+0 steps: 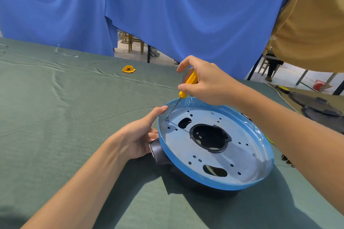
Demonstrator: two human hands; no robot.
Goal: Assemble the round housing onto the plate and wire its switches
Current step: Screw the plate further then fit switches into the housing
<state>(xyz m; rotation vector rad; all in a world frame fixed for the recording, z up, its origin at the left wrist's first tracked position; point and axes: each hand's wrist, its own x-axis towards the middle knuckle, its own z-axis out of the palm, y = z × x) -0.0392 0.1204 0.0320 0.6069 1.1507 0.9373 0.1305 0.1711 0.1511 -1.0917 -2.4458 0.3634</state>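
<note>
A round metal plate [242, 156] with a blue film-wrapped rim lies tilted on top of the black round housing [160, 152], whose short pipe stub sticks out at the left. My left hand [137, 135] grips the plate's left rim and the housing beneath it, thumb on the rim. My right hand [202, 82] holds a yellow-handled screwdriver [188, 83] slanted downward, its tip set on a screw [167, 119] near the plate's left edge. Two other screws show along the plate's rim. Switches and wires are mostly hidden behind the plate's right side.
Green cloth [74, 117] covers the table. A small yellow part [128, 69] lies far back. Black round parts [316, 106] sit on a second table at the right. Blue curtains [167, 15] hang behind. Small dark pieces [287, 160] lie right of the plate.
</note>
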